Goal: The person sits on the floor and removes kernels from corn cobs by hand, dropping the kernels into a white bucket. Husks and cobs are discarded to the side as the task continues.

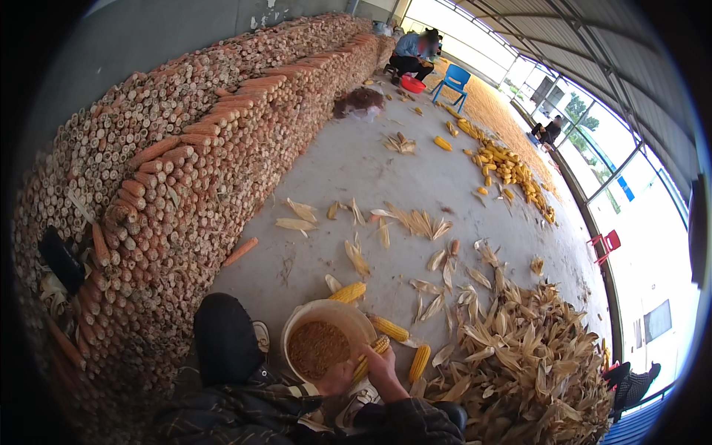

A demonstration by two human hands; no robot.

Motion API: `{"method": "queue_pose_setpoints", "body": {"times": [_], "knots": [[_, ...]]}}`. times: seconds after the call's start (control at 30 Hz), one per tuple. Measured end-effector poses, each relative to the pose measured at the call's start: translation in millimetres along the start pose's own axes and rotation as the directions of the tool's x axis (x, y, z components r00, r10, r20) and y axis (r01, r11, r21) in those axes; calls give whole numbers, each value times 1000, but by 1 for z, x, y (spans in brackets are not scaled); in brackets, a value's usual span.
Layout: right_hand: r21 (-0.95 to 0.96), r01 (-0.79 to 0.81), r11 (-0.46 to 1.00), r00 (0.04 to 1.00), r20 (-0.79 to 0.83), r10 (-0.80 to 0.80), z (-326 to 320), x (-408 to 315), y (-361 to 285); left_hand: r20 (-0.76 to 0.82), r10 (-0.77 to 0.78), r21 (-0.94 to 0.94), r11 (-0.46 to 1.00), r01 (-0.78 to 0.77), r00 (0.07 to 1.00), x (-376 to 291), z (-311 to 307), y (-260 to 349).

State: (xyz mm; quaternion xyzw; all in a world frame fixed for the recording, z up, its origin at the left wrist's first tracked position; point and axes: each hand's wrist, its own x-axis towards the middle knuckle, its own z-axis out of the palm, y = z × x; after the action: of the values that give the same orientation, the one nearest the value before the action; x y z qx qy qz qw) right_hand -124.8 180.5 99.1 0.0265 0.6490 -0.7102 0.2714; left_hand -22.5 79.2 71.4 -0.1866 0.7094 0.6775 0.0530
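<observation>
My right hand [382, 369] is wrapped around an ear of yellow corn [367, 360], held at a slant over the right rim of a pale bucket [356, 328]. My left hand [337, 378], blurred, grips the lower side of the same ear; its fingers are partly hidden. Loose corn kernels [317, 347] lie inside the bucket, which stands on the floor between my legs. Around it rest more husked ears: one behind the rim [349, 292], one to the right [392, 328], and another farther right [420, 362].
Stacked corn cobs [222, 161] rise along the left wall. A heap of dry husks [528, 356] lies at the right. Ahead are piled yellow ears [509, 164], spread kernels [481, 100], a blue chair [453, 82], and a seated person [411, 53] by a red basin [413, 84].
</observation>
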Motion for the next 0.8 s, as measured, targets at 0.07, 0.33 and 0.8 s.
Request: {"method": "queue_pose_setpoints", "body": {"times": [0.07,0.33,0.8], "knots": [[-4,22,1000,1000,-11,-22,9,-2,-2,-70,2,-31,1000,-4,998,1,2,-3],[163,74,984,977,186,-105,16,-18,-18,-72,23,18,1000,-22,997,-2,-13,7],[25,381,924,922,65,-382,26,-37,9,-153,-128,95,985,143,980,-40,4,11]]}}
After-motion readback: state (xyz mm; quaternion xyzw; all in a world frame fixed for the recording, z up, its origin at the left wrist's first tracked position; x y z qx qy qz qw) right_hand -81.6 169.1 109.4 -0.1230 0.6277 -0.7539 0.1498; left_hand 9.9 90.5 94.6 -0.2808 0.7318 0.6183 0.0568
